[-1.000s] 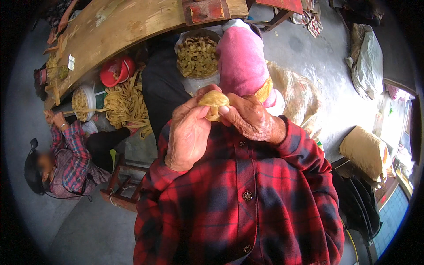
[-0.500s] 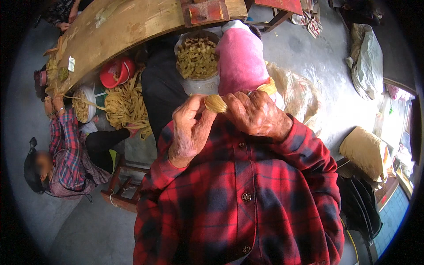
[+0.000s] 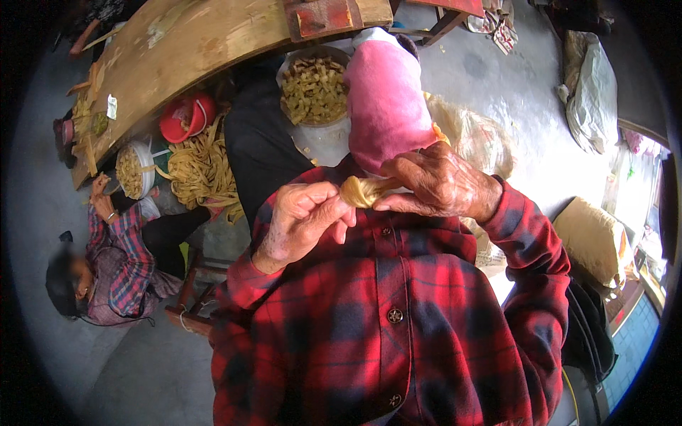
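Observation:
My left hand (image 3: pixel 305 220) pinches a small folded, pale yellow strip piece (image 3: pixel 361 190) at its rounded end. My right hand (image 3: pixel 440 181) grips the opposite end, fingers curled over it and thumb underneath. The piece lies sideways between them, above my red checked shirt. Just beyond my hands is a pink cloth-covered form (image 3: pixel 383 99), with a bit of yellow material at its right side. Left of that, a round basin (image 3: pixel 312 89) holds many short yellowish pieces.
A wooden worktable (image 3: pixel 170 42) runs along the top left. Beneath it are a red bucket (image 3: pixel 174 124), a white bucket (image 3: pixel 131 170) and piled strips (image 3: pixel 202 174). A co-worker (image 3: pixel 114 263) sits at left beside a wooden stool. Sacks (image 3: pixel 590 241) lie at right.
My right hand has moved rightward and the piece has turned sideways, showing its length. My left hand is slightly lower. The co-worker's hands have shifted down from the table edge.

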